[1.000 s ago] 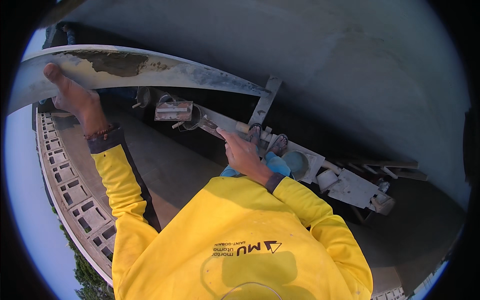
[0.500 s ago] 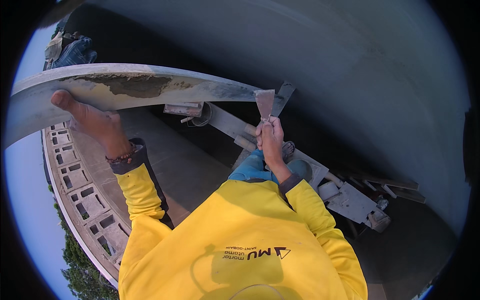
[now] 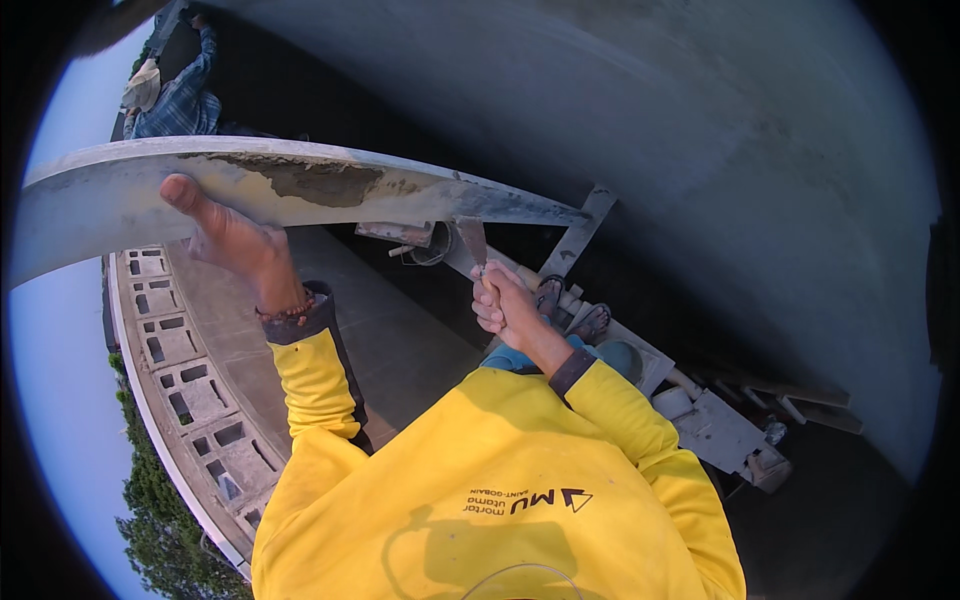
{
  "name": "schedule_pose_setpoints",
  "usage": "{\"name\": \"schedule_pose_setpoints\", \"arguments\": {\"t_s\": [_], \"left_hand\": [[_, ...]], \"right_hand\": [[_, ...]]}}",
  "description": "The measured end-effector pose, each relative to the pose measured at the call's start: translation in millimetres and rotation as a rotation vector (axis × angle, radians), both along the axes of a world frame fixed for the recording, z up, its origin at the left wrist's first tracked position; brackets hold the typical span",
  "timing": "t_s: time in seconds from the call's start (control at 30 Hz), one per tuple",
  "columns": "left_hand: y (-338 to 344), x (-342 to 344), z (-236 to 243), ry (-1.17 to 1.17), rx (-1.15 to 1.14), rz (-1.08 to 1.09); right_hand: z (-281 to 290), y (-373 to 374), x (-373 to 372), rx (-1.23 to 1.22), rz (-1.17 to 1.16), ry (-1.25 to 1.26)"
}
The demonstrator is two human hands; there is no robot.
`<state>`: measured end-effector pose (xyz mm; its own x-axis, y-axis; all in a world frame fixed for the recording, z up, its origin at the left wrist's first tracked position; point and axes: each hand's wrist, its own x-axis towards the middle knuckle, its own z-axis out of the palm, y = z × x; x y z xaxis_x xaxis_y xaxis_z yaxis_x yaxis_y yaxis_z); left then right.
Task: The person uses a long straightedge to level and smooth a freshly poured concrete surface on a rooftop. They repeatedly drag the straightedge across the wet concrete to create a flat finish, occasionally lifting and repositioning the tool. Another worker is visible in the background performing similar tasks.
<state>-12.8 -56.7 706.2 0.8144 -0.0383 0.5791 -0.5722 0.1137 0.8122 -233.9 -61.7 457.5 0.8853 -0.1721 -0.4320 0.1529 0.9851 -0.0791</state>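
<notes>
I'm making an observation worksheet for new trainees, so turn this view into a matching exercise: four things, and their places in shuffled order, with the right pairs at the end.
Things
1. Bare left hand
2. Hand scraper with a flat, flared metal blade
3. Row of grey hollow concrete blocks
4. Co-worker in a blue plaid shirt

Places
A. Curving down the left side of the picture
B. At upper left, past the top edge of the long, pale, mortar-smeared board
C. At the board's lower edge, thumb over its pale face
D. In the bare right hand

Right pairs: 1-C; 2-D; 3-A; 4-B
</notes>
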Motion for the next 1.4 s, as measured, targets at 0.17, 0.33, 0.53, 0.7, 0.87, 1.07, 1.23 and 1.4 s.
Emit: {"name": "schedule_pose_setpoints", "arguments": {"t_s": [0.17, 0.33, 0.53, 0.7, 0.87, 1.07, 1.23, 1.4], "left_hand": [[1, -5, 5, 0.033, 0.031, 0.053], [11, -7, 8, 0.049, 0.091, 0.055], [11, -16, 14, 0.024, 0.059, 0.015], [13, -15, 9, 0.035, 0.073, 0.036], [16, -12, 13, 0.021, 0.065, 0.038], [8, -9, 10, 0.032, -0.004, 0.03], [10, -4, 7, 0.003, 0.017, 0.042], [5, -11, 12, 0.013, 0.003, -0.039]], "right_hand": [[-27, 23, -11, -1.263, -0.244, 0.753], [72, 28, 17, -1.445, -0.139, 0.65], [-3, 26, 74, -1.096, -0.392, 0.729], [-2, 15, 57, -0.684, -0.197, 0.55], [-57, -23, 75, -0.279, -0.25, 0.561], [-142, -38, 41, -0.985, -0.083, 0.84], [-63, 10, -1, -1.628, -0.26, 0.738], [-32, -8, 23, -1.773, -0.442, 0.639]]}}
